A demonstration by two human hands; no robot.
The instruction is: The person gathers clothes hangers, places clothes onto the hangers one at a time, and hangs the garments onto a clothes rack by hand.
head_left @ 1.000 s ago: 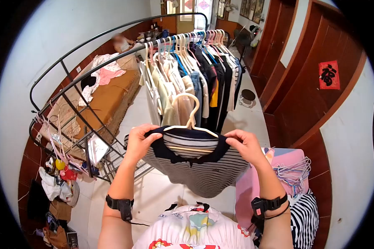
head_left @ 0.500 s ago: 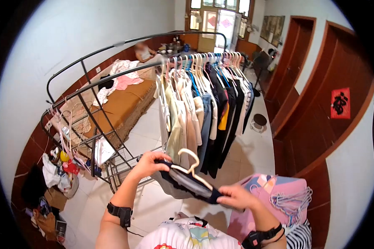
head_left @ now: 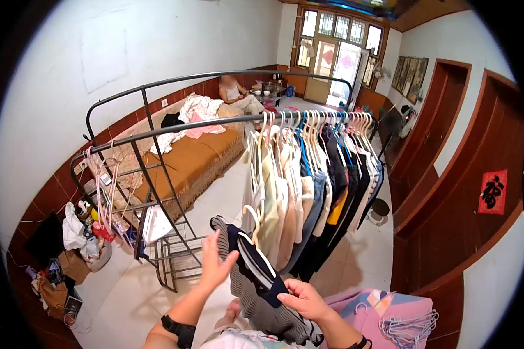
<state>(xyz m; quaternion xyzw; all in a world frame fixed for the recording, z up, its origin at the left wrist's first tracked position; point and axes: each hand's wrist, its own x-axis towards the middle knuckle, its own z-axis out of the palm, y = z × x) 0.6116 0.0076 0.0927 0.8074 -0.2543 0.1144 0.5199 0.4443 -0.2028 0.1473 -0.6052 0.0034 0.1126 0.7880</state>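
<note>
A grey striped shirt (head_left: 247,291) with a navy collar hangs on a cream hanger (head_left: 255,232), tilted down to the right in front of my body. My right hand (head_left: 303,299) grips the collar at its right end, thumb on top. Beside the left shoulder of the shirt, my left hand (head_left: 216,262) is raised with its fingers spread and nothing between them. Just beyond the hanger's hook, a row of clothes (head_left: 297,198) on hangers fills the right part of a black metal rail (head_left: 209,123).
Pink hangers (head_left: 106,192) dangle at the rail's left end. A bundle of hangers (head_left: 410,328) lies on pink fabric (head_left: 355,302) at lower right. Behind the rack are a brown-covered bed (head_left: 204,154) and a seated person (head_left: 239,96). Bags (head_left: 81,238) sit at left.
The shirt has turned from facing me to a slant and moved lower. My left hand has let go of it and opened, while my right hand still holds the collar. The view has tilted upward.
</note>
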